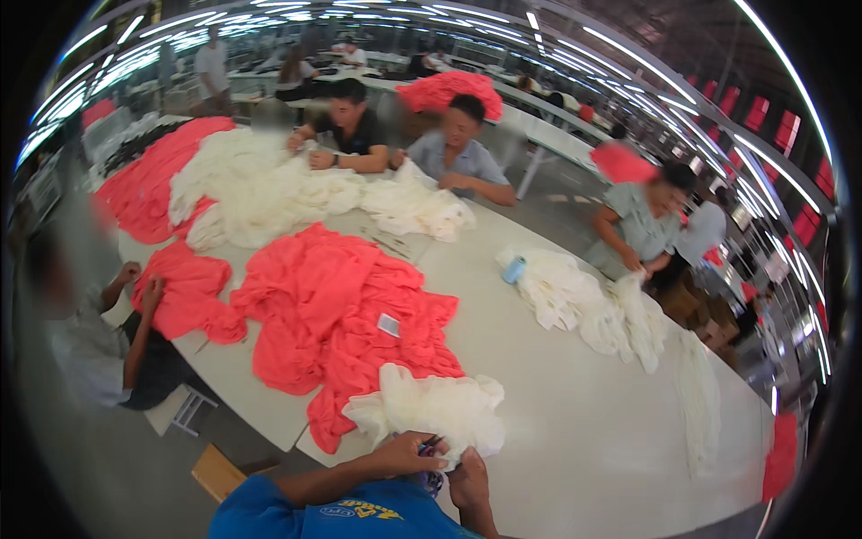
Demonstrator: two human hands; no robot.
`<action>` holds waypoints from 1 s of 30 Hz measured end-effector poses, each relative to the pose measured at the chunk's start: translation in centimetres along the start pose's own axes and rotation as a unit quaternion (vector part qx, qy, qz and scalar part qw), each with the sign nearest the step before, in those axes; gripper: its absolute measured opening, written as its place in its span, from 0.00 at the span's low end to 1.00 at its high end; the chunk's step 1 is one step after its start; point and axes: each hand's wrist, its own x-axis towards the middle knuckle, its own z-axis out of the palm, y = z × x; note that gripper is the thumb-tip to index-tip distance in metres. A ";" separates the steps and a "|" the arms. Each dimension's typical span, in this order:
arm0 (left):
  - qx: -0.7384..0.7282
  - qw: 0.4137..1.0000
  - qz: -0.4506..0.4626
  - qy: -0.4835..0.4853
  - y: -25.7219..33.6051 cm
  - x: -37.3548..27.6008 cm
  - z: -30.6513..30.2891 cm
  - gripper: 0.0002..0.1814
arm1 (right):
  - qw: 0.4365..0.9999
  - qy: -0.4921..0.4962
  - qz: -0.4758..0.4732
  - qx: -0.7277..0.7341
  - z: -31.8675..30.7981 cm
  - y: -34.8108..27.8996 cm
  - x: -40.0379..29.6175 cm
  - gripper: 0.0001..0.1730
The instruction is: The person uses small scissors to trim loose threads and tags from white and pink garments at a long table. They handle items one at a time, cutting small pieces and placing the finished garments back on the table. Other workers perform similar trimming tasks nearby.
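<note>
Near the lower edge of the table, a bunched cream fabric piece (441,407) lies partly over a heap of coral-red fabric (337,303). My left hand (407,454) is closed at the near edge of the cream cloth, with a small dark item by its fingers that is too small to name. Just to its right, my right hand (469,477) pinches the same edge between thumb and fingers. Below and between the hands is a purple patterned thing (431,480), partly hidden. A white label (388,325) shows on the coral-red heap.
Across the long white table (572,418) lie cream fabric piles (269,182) and a light-blue thread cone (514,269). Co-workers handle fabric along its far side; another person sits at the left. A wooden stool (219,471) stands near my left elbow.
</note>
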 end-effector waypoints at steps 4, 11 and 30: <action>0.109 0.991 -0.077 -0.019 4.0 -0.2 0.5 0.20 | 0.998 -0.019 -0.056 -0.033 0.0 -0.4 -0.5 0.17; 0.059 0.997 0.009 0.055 1.0 -0.3 -0.4 0.16 | 0.991 -0.015 -0.031 -0.130 -0.9 0.8 0.5 0.02; 0.076 0.995 0.055 0.023 1.4 -0.8 0.5 0.15 | 0.957 0.003 -0.007 -0.289 -0.6 1.8 0.1 0.13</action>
